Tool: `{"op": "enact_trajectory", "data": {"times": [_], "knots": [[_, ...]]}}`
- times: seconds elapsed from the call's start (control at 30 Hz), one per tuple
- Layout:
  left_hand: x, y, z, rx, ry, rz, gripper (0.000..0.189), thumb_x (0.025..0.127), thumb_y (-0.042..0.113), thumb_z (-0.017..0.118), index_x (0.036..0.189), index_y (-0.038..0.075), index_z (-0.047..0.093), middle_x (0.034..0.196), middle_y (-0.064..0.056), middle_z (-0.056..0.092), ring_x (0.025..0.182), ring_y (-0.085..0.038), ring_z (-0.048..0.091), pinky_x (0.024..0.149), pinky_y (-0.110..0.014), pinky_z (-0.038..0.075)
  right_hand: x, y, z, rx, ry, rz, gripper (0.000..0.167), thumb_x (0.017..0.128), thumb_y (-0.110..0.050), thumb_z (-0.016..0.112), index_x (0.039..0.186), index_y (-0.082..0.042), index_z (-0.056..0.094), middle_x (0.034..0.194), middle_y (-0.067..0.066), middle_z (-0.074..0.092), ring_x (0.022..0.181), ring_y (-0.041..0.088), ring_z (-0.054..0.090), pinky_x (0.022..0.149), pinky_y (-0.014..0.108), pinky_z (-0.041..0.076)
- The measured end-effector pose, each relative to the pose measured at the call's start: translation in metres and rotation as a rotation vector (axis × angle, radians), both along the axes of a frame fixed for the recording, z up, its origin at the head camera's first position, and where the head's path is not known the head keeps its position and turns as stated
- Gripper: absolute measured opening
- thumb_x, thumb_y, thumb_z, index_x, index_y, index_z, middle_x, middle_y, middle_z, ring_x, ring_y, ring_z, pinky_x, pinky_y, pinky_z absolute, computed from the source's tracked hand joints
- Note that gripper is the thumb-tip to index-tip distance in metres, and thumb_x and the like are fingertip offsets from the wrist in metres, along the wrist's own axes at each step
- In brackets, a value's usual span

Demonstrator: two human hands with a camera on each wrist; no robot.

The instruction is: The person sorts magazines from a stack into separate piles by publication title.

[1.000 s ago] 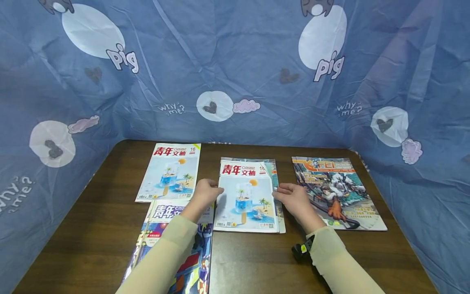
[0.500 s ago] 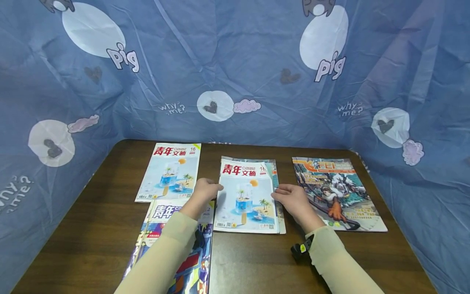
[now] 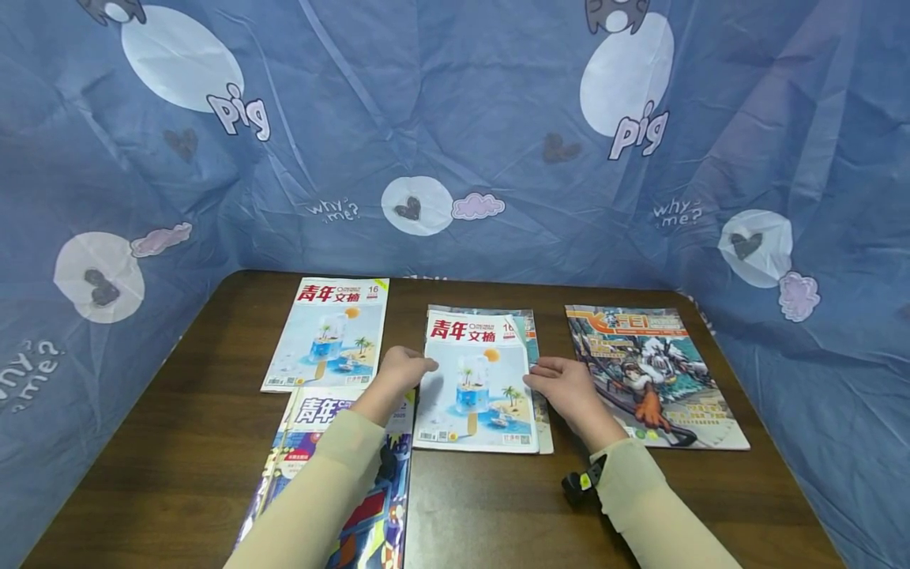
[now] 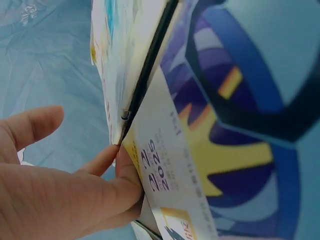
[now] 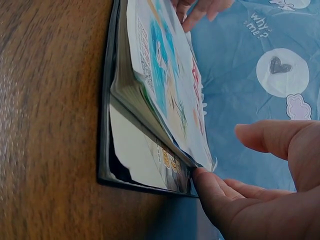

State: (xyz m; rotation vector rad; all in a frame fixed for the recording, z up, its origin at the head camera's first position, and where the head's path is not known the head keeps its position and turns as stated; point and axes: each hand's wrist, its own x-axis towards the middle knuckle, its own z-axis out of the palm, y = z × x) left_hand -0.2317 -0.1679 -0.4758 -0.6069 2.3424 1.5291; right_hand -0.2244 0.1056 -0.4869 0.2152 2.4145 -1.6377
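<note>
A magazine with an iced-lolly beach cover [image 3: 471, 395] lies in the middle of the table, on top of another magazine [image 3: 543, 423] that shows along its right and top edges. My left hand [image 3: 394, 378] is at its left edge; in the left wrist view the fingertips [image 4: 107, 157] touch the edge while the thumb stands off. On the opposite side, my right hand [image 3: 569, 389] meets the right edge, its fingertips [image 5: 201, 177] against the pages and its thumb [image 5: 257, 136] raised away. The upper magazine's top right corner curls up slightly.
Another lolly-cover magazine [image 3: 330, 328] lies at the back left. Below it, a colourful purple-titled magazine [image 3: 370, 506] is partly hidden by my left forearm. An orange-titled comic magazine [image 3: 661, 375] lies at right. Blue printed cloth [image 3: 455, 118] surrounds the wooden table [image 3: 490, 506].
Both hands stay at the middle magazine's side edges, with only slight shifts of the fingers. The magazines stay almost exactly in place.
</note>
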Motion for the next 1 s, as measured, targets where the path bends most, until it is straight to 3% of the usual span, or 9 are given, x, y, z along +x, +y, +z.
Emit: {"op": "enact_trajectory", "data": {"times": [0.3,0.6,1.0], "knots": [[-0.0004,0.0027,-0.0008,0.049,0.05,0.028,0.047,0.093,0.014,0.069,0.134,-0.006,0.057,0.133,-0.025,0.056,0.121,-0.04,0.055,0.101,-0.052,0.046,0.0004,0.0007,0.0001,-0.002,0.002,0.002,0.055,0.096,-0.013,0.07,0.143,0.007,0.05,0.136,0.024,0.06,0.128,0.035,0.055,0.106,0.048,0.044],[0.003,0.0063,-0.0026,0.085,0.081,-0.029,0.053,0.091,0.002,0.069,0.14,-0.008,0.052,0.131,-0.025,0.058,0.121,-0.04,0.057,0.099,-0.054,0.048,0.0015,0.0006,0.0004,-0.021,0.007,0.0,0.055,0.096,-0.011,0.07,0.143,0.009,0.049,0.134,0.025,0.06,0.126,0.035,0.056,0.104,0.046,0.045],[0.0046,0.006,-0.0046,0.061,0.085,-0.056,0.025,0.092,0.002,0.07,0.115,-0.007,0.069,0.105,-0.017,0.068,0.091,-0.028,0.065,0.073,-0.037,0.054,0.0031,-0.0002,0.0023,-0.035,0.005,-0.002,0.055,0.096,-0.01,0.07,0.142,0.01,0.049,0.134,0.026,0.06,0.126,0.035,0.057,0.104,0.045,0.046]]}}
